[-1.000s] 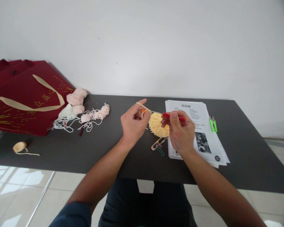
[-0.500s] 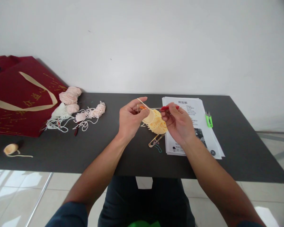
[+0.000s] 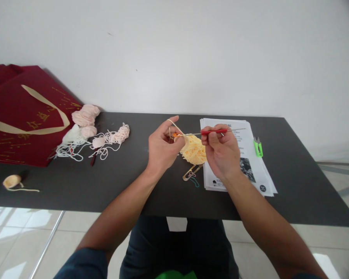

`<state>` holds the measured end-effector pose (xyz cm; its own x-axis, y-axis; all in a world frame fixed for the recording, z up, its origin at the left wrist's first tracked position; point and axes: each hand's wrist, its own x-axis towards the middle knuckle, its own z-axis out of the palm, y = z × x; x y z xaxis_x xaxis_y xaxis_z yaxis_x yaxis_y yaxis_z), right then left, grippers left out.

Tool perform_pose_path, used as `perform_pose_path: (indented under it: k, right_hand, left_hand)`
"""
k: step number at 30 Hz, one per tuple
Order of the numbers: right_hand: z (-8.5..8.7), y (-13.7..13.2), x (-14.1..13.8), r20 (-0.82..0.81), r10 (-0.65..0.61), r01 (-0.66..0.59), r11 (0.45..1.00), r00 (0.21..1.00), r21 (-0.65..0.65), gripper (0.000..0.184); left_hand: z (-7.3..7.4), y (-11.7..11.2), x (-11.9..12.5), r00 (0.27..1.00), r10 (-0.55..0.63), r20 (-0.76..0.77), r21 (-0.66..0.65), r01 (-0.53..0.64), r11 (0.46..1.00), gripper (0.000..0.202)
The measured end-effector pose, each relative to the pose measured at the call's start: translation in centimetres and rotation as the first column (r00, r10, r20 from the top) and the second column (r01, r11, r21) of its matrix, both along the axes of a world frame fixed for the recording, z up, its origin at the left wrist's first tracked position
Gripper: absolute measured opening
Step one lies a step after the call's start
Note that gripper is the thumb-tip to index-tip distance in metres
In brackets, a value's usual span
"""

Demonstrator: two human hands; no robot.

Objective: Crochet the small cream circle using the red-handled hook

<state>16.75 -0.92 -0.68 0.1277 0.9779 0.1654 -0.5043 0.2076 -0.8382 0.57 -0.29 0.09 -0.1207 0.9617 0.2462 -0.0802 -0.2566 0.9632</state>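
Observation:
My left hand (image 3: 164,147) pinches a small piece of cream crochet work, mostly hidden behind the thumb, with a strand of yarn (image 3: 175,126) looped over the raised index finger. An orange stitch marker (image 3: 177,135) shows beside the fingers. In my right hand (image 3: 222,153) is a crochet hook (image 3: 213,132) with a red grip, held between thumb and fingers. Its metal shaft points left and reaches the work at my left hand. Behind and below the work lies a yellow yarn ball (image 3: 194,150) on the table.
Printed sheets (image 3: 244,182) lie under my right hand, with green thread snips (image 3: 258,147) at their right. A large safety pin (image 3: 191,173) rests near the yarn. Leftward are pink yarn (image 3: 85,115), a dark red bag (image 3: 26,116) and a small crocheted cup (image 3: 12,181) on the dark table (image 3: 113,190).
The right hand has turned and its fingers now curl over the red grip. The hook tilts slightly, its back end higher. My left hand has shifted a little, hiding more of the crochet piece.

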Motion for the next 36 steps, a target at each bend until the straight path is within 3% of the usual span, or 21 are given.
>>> perform_pose_path:
  k: [14,26,32,36]
  right_hand:
    - [-0.3,-0.7,-0.6,0.171,-0.226,0.181,0.954,0.959,0.24,0.021]
    - [-0.6,-3.0,-3.2,0.241,-0.446,0.34,0.862,0.862,0.377,0.012]
    - [-1.3,-3.7,-2.7,0.437,-0.48,0.207,0.817,0.761,0.538,0.031]
    - [-1.9,-3.1,-2.0,0.542,-0.472,0.084,0.802,0.695,0.591,0.041]
  left_hand:
    - [0.0,-0.2,0.1,0.998,0.06,-0.032,0.041,-0.059,0.997,0.055]
    - [0.5,-0.8,0.5,0.968,0.245,-0.05,0.064,-0.241,0.968,0.045]
    - [0.1,-0.5,0.4,0.977,0.209,0.032,-0.037,-0.208,0.977,0.042]
    - [0.0,0.3,0.2,0.967,0.173,0.189,-0.144,-0.147,0.979,0.044]
